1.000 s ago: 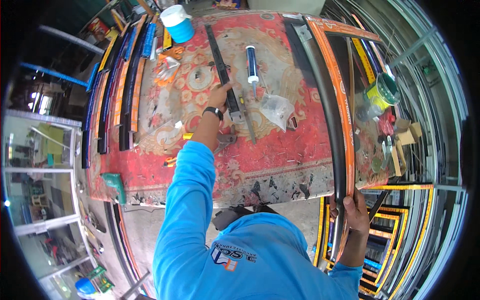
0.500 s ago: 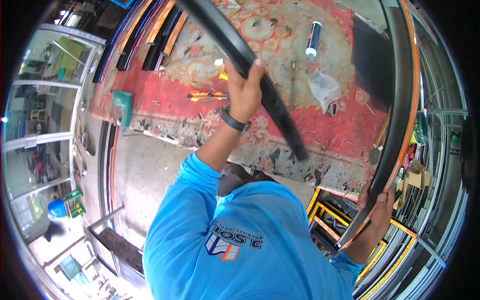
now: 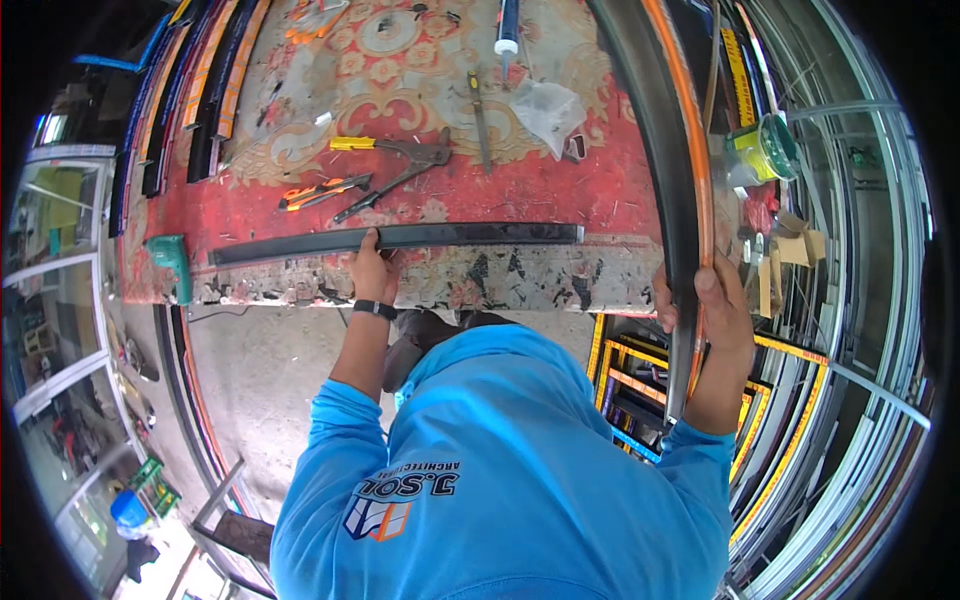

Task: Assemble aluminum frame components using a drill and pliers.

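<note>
My left hand (image 3: 374,272) is closed on a short black profile bar (image 3: 480,235), with the thumb on top and fingers underneath. The bar lies crosswise along the front edge of the cloth-covered table (image 3: 610,205). At the right, my right hand (image 3: 718,310) grips the near end of a long black profile (image 3: 668,160) with an orange strip along its right side. This long piece runs away from me over the table's right side, its far end cut off by the picture's top. Riveter-like pliers (image 3: 415,160) with a yellow handle lie beyond the short bar.
Orange cutters (image 3: 325,190), a file (image 3: 480,125), a sealant tube (image 3: 507,35) and a plastic bag (image 3: 550,115) lie on the table. A green drill (image 3: 172,265) sits at its left corner. Profiles (image 3: 215,80) are stacked far left; racked lengths (image 3: 870,300) fill the right.
My left hand has brought the short bar down from a raised slant to lie level along the table's front edge. My right hand still holds the long profile, and the view has shifted.
</note>
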A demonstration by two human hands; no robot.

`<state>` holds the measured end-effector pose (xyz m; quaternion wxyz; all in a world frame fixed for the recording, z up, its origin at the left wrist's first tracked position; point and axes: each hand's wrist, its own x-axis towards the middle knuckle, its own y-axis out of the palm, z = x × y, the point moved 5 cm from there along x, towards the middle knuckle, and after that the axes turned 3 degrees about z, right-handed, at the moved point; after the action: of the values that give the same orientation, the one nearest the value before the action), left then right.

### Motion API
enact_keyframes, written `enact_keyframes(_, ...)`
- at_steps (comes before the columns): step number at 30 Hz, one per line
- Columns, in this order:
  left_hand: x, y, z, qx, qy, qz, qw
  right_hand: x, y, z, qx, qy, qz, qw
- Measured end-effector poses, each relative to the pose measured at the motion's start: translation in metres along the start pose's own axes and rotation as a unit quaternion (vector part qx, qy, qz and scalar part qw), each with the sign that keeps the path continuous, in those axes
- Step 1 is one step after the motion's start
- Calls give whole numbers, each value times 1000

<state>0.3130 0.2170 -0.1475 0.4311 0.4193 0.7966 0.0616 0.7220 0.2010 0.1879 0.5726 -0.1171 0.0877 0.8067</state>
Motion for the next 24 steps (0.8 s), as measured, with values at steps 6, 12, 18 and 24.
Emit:
enact_keyframes(6,-14,1,5,184,-105,63,975,-11,-4,12,36,-16,15,999)
enact_keyframes(12,-49,32,-46,266,-15,375,888,-23,0,40,38,-2,9,999)
enact_keyframes(18,-159,278,-164,299,259,576,716,1,27,102,14,-1,105,994)
enact_keyframes(24,-216,365,-192,59,151,671,723,34,37,153,-188,111,56,974)
